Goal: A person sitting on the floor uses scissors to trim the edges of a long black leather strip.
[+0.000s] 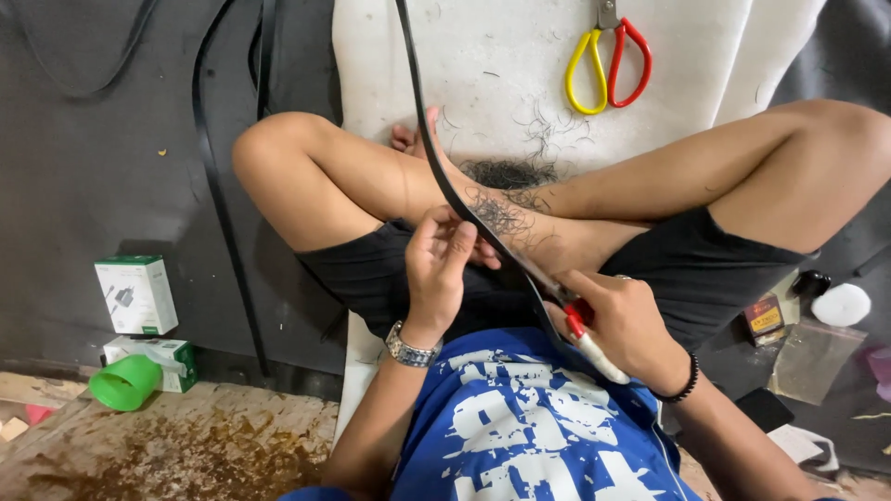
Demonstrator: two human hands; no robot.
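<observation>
1. The person sits cross-legged on a white mat (pixel 520 65), a long black strip (pixel 445 181) running from twelve o'clock down across the lap to the hands at about five o'clock.
2. The left hand (pixel 436 264) pinches the strip between thumb and fingertips, just at nine o'clock of where the tool meets it. The fingers are curled, not spread.
3. The right hand (pixel 626 325) is closed around a small cutter (pixel 585 339) with a red and white handle, its tip pressed against the strip's edge.
4. Fine black shavings (pixel 506 190) lie on the shin and mat at twelve o'clock of the hands; I judge the edge is being trimmed.
5. To do it well, I would keep the pinch close to the blade so the strip stays taut, and stroke away from the leg, since bare skin lies right beneath.
6. Yellow-and-red scissors (pixel 608 60) rest at one o'clock, well apart; a green cup (pixel 125 382) and white boxes (pixel 136 295) sit at eight o'clock.
</observation>
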